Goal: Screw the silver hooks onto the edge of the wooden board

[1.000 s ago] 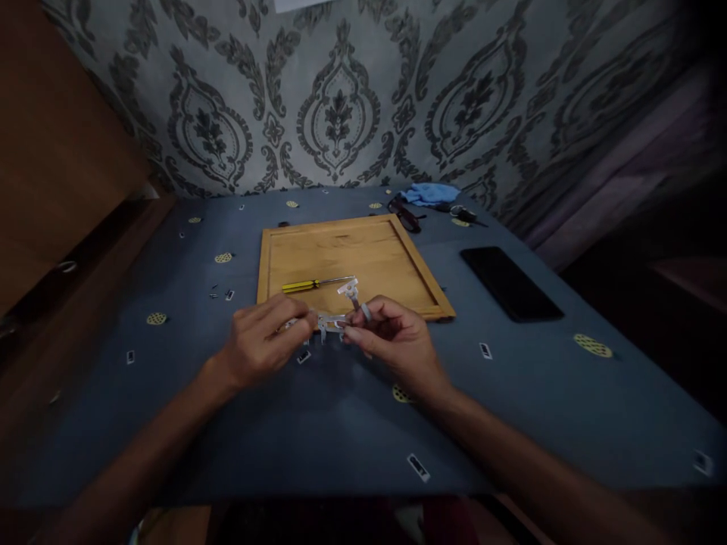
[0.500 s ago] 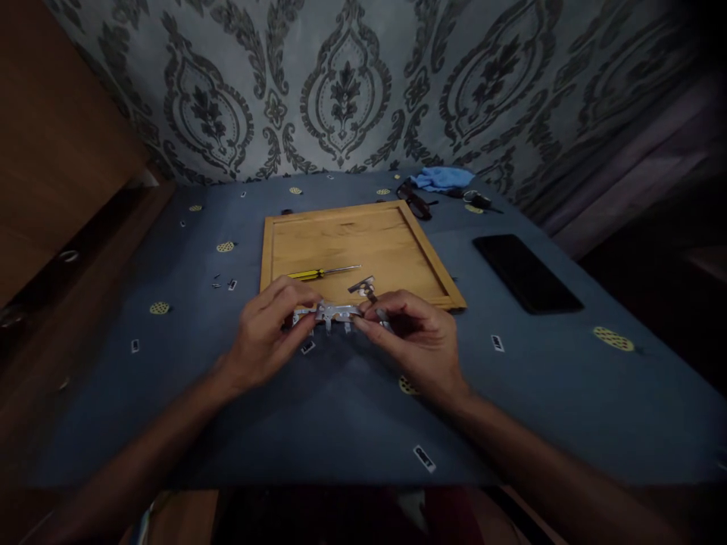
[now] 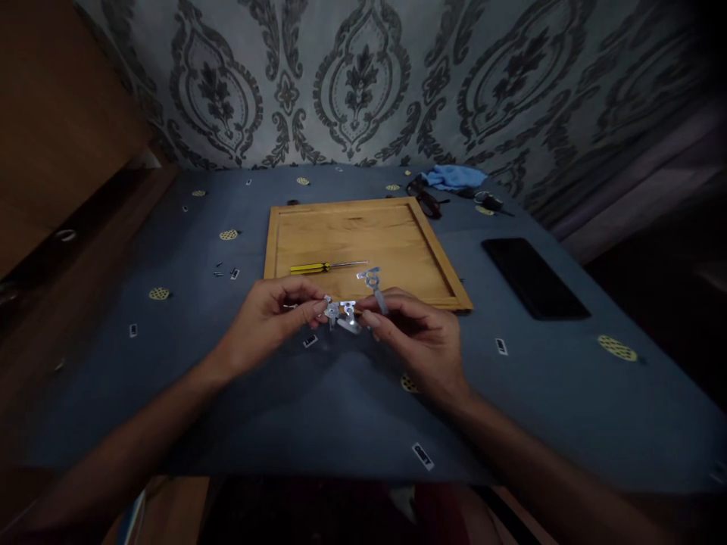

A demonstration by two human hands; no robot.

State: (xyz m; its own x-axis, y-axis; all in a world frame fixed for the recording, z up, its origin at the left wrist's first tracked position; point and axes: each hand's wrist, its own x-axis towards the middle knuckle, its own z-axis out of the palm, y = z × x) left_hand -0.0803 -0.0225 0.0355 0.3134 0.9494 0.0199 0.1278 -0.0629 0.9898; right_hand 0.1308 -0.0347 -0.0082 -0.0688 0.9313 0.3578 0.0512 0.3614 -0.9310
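Thin shiny metal strips with bent tabs (image 3: 349, 322) are held up between my two hands, above the front edge of a framed wooden board (image 3: 346, 235). My left hand (image 3: 273, 318) pinches the left end between thumb and fingers. On the other side, my right hand (image 3: 423, 337) grips the right end, and a flat metal arm with a cross-shaped tip (image 3: 372, 281) sticks up from its fingers. Whether these are one joined piece or several is hidden by the fingers. A yellow-handled screwdriver (image 3: 310, 269) lies on the board just beyond my hands.
On the blue tablecloth (image 3: 352, 424), a black phone-like slab (image 3: 534, 278) lies at right. Dark glasses (image 3: 427, 200), a blue cloth (image 3: 454, 177) and keys (image 3: 489, 201) sit at the back right. Small screws (image 3: 218, 269) lie left of the board. A patterned wall closes off the back.
The metal strips have been turned in my fingers, so their tabs now face differently and the upright arm stands higher. My head view has shifted slightly. Both hands keep their grip.
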